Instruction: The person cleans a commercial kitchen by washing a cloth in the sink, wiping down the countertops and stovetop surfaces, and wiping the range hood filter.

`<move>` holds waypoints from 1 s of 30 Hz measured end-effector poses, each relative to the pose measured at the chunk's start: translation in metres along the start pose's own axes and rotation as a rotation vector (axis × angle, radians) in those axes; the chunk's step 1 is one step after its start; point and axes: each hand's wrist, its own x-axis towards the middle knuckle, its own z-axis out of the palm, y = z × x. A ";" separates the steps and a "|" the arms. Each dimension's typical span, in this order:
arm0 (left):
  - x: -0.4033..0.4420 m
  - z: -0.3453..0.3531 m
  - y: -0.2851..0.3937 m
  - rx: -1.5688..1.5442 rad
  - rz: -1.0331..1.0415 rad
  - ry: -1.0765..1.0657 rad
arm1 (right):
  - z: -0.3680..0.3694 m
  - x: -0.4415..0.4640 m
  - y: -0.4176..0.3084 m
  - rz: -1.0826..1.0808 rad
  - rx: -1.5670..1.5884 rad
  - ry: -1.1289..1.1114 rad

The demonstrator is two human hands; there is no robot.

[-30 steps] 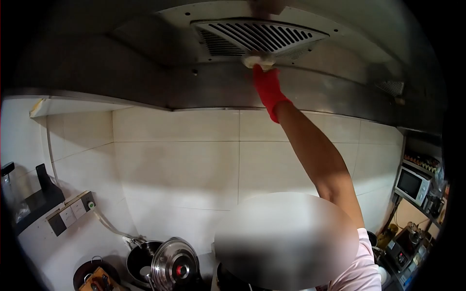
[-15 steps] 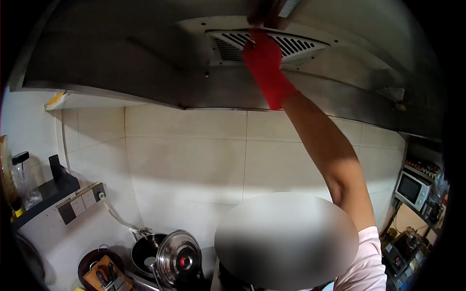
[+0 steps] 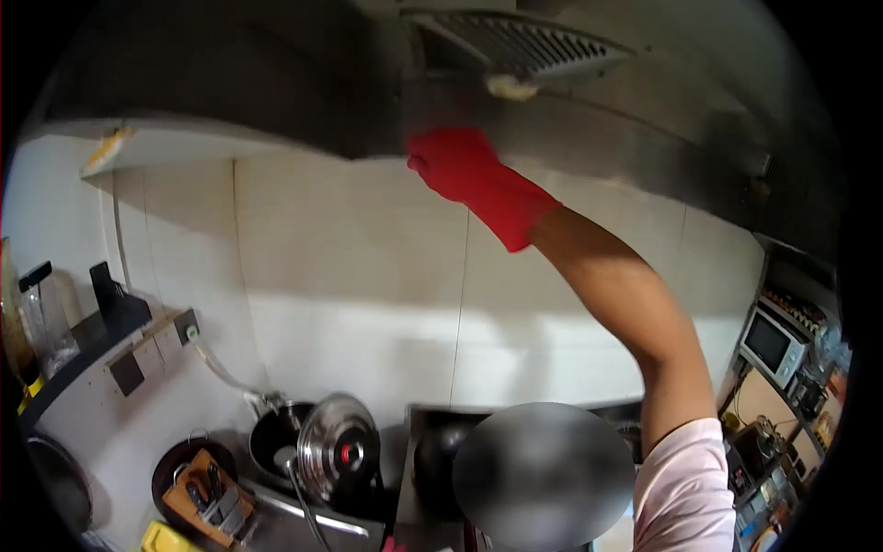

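My right hand (image 3: 460, 164), in a red rubber glove, is raised to the lower front edge of the metal range hood (image 3: 589, 129). Its fingers are curled closed; whatever they hold is hidden by the grip and blur. Above the hand is the slotted vent (image 3: 524, 41) of the hood. A small pale yellowish lump (image 3: 511, 87), blurred, shows just under this vent. I cannot make out my left hand; only a small pinkish-red patch (image 3: 394, 545) shows at the bottom edge.
Lower left stand a pot (image 3: 269, 443), a shiny lid (image 3: 338, 446) and a knife block (image 3: 216, 515). A dark shelf (image 3: 92, 359) and sockets line the left wall. The stove (image 3: 418, 515) is partly covered by a grey blurred oval. A microwave (image 3: 774, 342) sits at right.
My right hand has come down and left from the vent to the hood's lower edge. The pale lump under the vent now shows. The view has tilted down, revealing more of the stove.
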 end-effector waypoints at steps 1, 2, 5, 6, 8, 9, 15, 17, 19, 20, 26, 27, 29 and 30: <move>-0.011 0.014 0.003 0.086 0.108 0.011 | -0.020 -0.028 -0.016 0.068 0.110 -0.144; -0.022 0.026 0.004 0.230 0.249 0.031 | -0.042 -0.057 -0.033 0.133 0.225 -0.300; -0.052 0.058 0.005 0.760 0.700 0.160 | -0.070 -0.163 -0.060 0.107 0.419 -0.287; -0.061 0.059 0.003 0.831 0.722 0.177 | -0.076 -0.202 -0.068 0.059 0.413 -0.188; -0.056 0.031 -0.020 0.784 0.428 0.176 | -0.103 -0.274 -0.084 0.128 0.562 -0.195; -0.063 0.034 -0.022 0.695 0.450 0.119 | -0.115 -0.309 -0.087 0.160 0.629 -0.249; -0.081 0.078 -0.037 0.805 -0.006 0.303 | -0.182 -0.502 -0.117 1.191 1.284 -0.480; -0.050 0.025 -0.099 0.880 0.014 0.297 | -0.199 -0.557 -0.134 1.686 1.419 -0.438; -0.017 -0.007 -0.147 1.038 0.017 0.375 | -0.204 -0.621 -0.163 1.801 1.400 -0.372; -0.010 0.008 -0.148 1.234 0.056 0.388 | -0.201 -0.664 -0.184 1.792 1.397 -0.468; 0.068 0.050 -0.192 1.838 0.578 0.211 | -0.242 -0.750 -0.255 1.463 1.153 -1.118; 0.079 0.046 -0.202 1.859 0.545 0.224 | -0.248 -0.754 -0.260 1.346 1.147 -1.119; 0.089 0.040 -0.222 1.899 0.465 0.254 | -0.261 -0.764 -0.270 1.326 1.206 -1.225; 0.093 0.041 -0.232 1.856 0.519 0.265 | -0.269 -0.764 -0.272 1.269 1.210 -1.232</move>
